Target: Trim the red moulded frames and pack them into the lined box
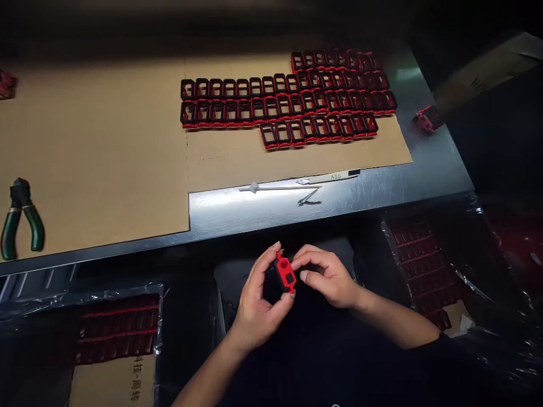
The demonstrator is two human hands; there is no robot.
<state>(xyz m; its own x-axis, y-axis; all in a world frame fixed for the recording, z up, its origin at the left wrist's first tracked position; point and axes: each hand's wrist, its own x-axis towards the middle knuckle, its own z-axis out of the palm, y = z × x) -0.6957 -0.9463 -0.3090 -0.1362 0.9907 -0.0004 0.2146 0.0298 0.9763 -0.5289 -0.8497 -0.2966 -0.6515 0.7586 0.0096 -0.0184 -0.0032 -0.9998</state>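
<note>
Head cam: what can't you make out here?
Head view only:
The red-and-black plastic frame: its back and edges are hidden by the left hand and right hand.
The red item: cut off by the left edge, so its kind is unclear.
The printed characters on the cardboard: cut off by the bottom edge.
The red parts in the right-hand bin: dimmed by plastic film and shadow, so uncountable.
</note>
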